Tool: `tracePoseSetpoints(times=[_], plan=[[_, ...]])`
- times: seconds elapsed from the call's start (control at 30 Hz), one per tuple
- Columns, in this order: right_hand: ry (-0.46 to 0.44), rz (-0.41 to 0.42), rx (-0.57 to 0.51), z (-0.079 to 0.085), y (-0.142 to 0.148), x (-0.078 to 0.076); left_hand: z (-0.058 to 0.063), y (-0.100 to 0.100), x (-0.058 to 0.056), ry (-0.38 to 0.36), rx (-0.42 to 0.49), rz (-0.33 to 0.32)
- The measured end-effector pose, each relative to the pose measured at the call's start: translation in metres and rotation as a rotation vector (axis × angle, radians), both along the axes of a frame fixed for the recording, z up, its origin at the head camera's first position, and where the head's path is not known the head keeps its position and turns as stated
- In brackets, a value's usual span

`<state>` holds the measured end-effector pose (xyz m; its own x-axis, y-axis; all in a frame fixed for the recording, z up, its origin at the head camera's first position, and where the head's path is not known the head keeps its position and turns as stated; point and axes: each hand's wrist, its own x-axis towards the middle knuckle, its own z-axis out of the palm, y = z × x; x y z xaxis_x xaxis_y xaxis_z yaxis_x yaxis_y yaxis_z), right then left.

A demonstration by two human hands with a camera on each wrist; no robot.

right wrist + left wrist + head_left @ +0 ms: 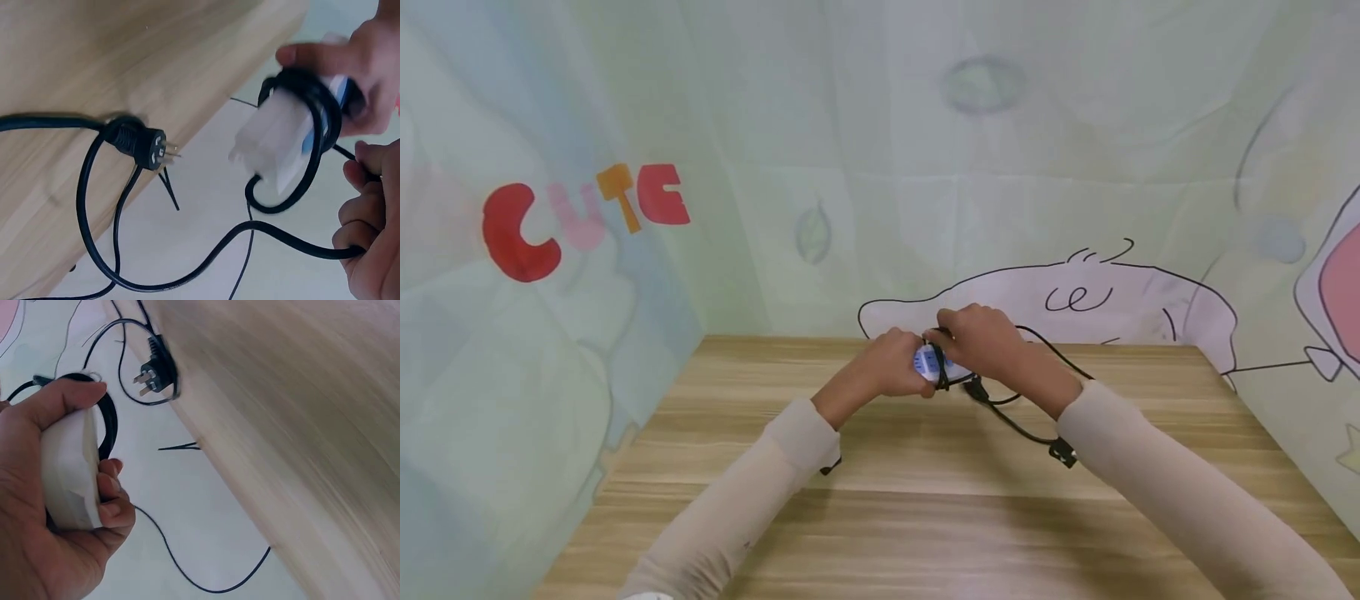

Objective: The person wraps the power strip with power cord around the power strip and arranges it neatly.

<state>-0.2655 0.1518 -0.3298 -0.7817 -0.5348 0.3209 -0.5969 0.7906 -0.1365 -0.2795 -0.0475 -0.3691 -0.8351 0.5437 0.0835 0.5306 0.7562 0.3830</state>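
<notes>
My left hand (891, 365) grips a white and blue power strip (275, 134) by one end, held up over the table. Black cord (325, 115) is wrapped around the strip's middle in a few turns. In the head view my right hand (988, 340) is close beside the strip's other end. Its curled fingers hold a length of the same cord, as the right wrist view shows. A black three-pin plug (150, 149) dangles below the hands, with a loop of cord around it. The left wrist view shows the strip's pale side and the plug (161, 369).
A wood-grain table (880, 517) lies under both arms. Behind it hangs a pale printed curtain (880, 167), with another printed side at the left bearing coloured letters (520, 233). A small black item (1062, 452) shows by the right sleeve.
</notes>
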Motion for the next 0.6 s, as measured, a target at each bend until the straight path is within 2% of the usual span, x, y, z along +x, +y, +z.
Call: tracePoseSetpoints(times=[0.33, 0.4, 0.6], plan=[[-0.085, 0.016, -0.002, -0.007, -0.008, 0.025, 0.001, -0.007, -0.002, -0.008, 0.100, 0.017], [-0.118, 0.034, -0.045, -0.008, -0.010, 0.029, 0.002, -0.009, -0.003, -0.001, 0.110, 0.019], [-0.297, 0.060, -0.230, -0.017, -0.011, 0.039, 0.003, -0.015, -0.007, 0.033, 0.131, 0.004]])
